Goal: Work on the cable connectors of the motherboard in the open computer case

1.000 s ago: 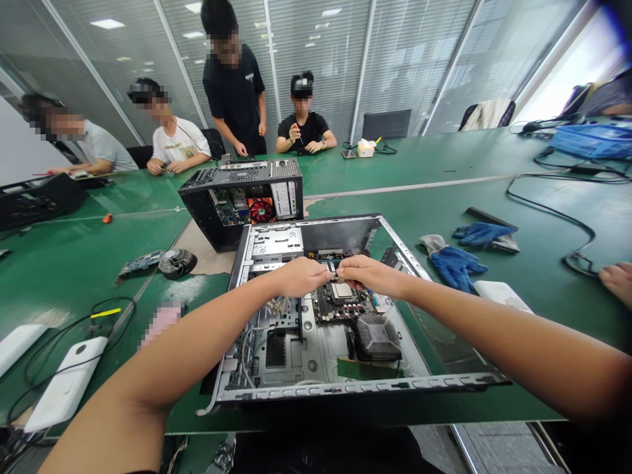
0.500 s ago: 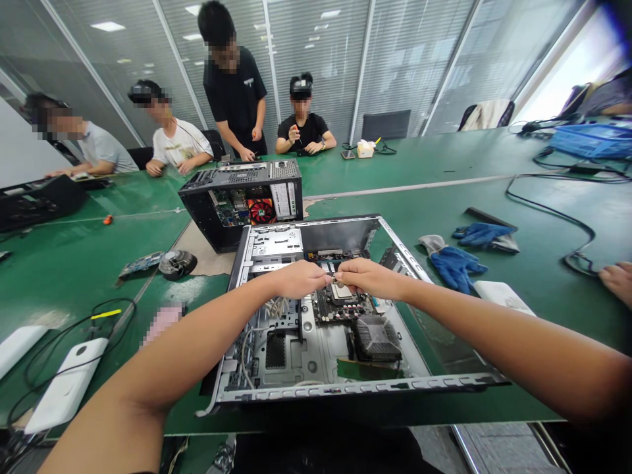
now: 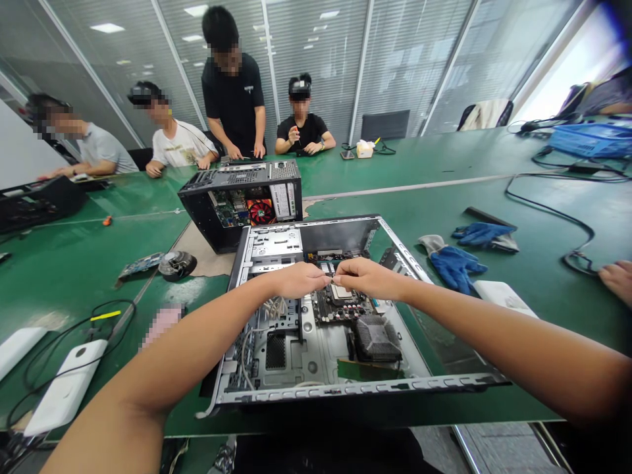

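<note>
Left and right rims of the lying computer case [image 3: 320,393] are crossed by my left forearm [image 3: 197,345] and my right forearm [image 3: 469,326]. Its open side looks up, and its near rim lies just beside the edge of the green counter [image 3: 429,184]. Behind its far left corner the upright case [image 3: 237,204] stands close; at right a gap remains before the gloves [image 3: 454,263].

My left hand [image 3: 301,279] and right hand [image 3: 368,276] are above the board [image 3: 323,311]. Their fingers [image 3: 322,281] are bent, with the tips almost meeting; how tightly they are closed, and whether something small is between, I cannot tell.

I count, from the left: two white boxes [image 3: 66,388], one red fan [image 3: 261,211] inside the upright case, one square chip [image 3: 342,291], one metal cooling block [image 3: 378,337], two blue gloves, and one more white box [image 3: 508,299].
</note>
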`<state>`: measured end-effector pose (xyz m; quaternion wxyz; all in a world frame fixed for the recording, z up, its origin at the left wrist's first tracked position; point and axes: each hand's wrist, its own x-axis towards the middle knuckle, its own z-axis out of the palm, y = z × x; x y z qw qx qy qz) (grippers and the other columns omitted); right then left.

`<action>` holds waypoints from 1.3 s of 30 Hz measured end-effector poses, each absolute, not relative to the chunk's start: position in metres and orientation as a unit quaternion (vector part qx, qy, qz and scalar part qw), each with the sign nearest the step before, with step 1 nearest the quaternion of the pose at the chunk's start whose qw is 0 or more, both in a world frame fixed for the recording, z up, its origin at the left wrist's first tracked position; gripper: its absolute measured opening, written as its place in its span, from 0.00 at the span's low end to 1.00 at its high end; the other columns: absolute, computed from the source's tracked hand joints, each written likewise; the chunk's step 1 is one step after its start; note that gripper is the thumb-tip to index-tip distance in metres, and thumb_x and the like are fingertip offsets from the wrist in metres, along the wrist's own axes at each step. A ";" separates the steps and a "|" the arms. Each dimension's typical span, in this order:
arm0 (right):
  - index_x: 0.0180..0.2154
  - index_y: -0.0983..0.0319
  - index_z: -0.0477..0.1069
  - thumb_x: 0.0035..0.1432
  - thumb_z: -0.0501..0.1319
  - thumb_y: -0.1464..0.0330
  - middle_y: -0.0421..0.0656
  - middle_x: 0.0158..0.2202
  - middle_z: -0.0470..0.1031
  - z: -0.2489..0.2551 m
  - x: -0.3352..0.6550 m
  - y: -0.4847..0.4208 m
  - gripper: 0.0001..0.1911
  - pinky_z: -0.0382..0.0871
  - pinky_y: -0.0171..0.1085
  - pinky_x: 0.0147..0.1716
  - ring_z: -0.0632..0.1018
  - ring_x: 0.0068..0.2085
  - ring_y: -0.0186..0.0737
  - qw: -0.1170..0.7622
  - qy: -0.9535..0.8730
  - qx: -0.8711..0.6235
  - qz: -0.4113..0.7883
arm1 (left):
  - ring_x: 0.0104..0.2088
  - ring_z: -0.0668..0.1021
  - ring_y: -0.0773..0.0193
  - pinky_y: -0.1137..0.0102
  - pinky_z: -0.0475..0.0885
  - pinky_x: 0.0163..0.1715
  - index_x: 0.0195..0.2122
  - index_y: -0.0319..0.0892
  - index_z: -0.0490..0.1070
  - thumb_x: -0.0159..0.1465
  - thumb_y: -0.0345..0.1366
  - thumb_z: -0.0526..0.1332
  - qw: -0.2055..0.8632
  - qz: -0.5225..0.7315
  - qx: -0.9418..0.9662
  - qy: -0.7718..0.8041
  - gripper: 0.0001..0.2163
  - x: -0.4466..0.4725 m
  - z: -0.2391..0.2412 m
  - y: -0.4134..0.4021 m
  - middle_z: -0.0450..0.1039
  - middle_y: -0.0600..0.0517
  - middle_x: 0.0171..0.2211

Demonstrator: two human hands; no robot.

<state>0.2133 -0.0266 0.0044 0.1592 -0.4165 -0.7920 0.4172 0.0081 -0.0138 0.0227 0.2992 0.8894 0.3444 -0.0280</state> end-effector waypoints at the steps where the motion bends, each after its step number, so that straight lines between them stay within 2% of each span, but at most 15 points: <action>1: 0.26 0.62 0.64 0.57 0.55 0.59 0.38 0.22 0.65 0.005 0.213 -0.027 0.14 0.55 0.33 0.22 0.64 0.23 0.32 0.152 -0.791 -0.418 0.420 | 0.23 0.62 0.68 0.70 0.56 0.26 0.22 0.42 0.55 0.67 0.45 0.43 0.290 -0.030 0.893 0.343 0.18 0.008 0.023 -0.014 0.56 0.55 0.20; 8: 0.22 0.61 0.61 0.59 0.51 0.58 0.40 0.21 0.67 0.007 0.213 -0.026 0.17 0.57 0.34 0.22 0.65 0.22 0.32 0.118 -0.783 -0.406 0.456 | 0.24 0.64 0.67 0.71 0.56 0.27 0.23 0.41 0.59 0.67 0.44 0.43 0.235 -0.048 0.911 0.335 0.19 0.011 0.023 -0.016 0.59 0.54 0.21; 16: 0.27 0.63 0.65 0.56 0.56 0.59 0.39 0.23 0.67 0.003 0.213 -0.025 0.14 0.56 0.33 0.22 0.65 0.23 0.32 0.144 -0.784 -0.422 0.431 | 0.25 0.65 0.67 0.71 0.58 0.27 0.24 0.41 0.61 0.68 0.44 0.43 0.243 -0.037 0.909 0.337 0.20 0.008 0.020 -0.013 0.62 0.54 0.22; 22: 0.28 0.63 0.66 0.58 0.54 0.59 0.39 0.23 0.68 0.002 0.213 -0.024 0.14 0.56 0.34 0.21 0.65 0.23 0.32 0.133 -0.785 -0.428 0.428 | 0.25 0.66 0.66 0.70 0.58 0.28 0.24 0.40 0.63 0.69 0.45 0.43 0.245 -0.042 0.907 0.341 0.21 0.008 0.021 -0.014 0.63 0.53 0.23; 27: 0.25 0.62 0.64 0.59 0.52 0.60 0.40 0.23 0.69 -0.001 0.214 -0.023 0.15 0.57 0.34 0.22 0.66 0.22 0.33 0.114 -0.788 -0.406 0.448 | 0.25 0.65 0.66 0.70 0.58 0.28 0.25 0.40 0.64 0.69 0.43 0.43 0.237 -0.063 0.908 0.340 0.20 0.009 0.023 -0.015 0.64 0.53 0.23; 39: 0.28 0.63 0.66 0.58 0.55 0.60 0.40 0.24 0.69 0.000 0.213 -0.024 0.13 0.56 0.34 0.21 0.65 0.22 0.32 0.137 -0.767 -0.428 0.458 | 0.25 0.65 0.67 0.71 0.58 0.27 0.24 0.41 0.62 0.69 0.44 0.43 0.239 -0.043 0.908 0.341 0.20 0.008 0.023 -0.015 0.63 0.53 0.22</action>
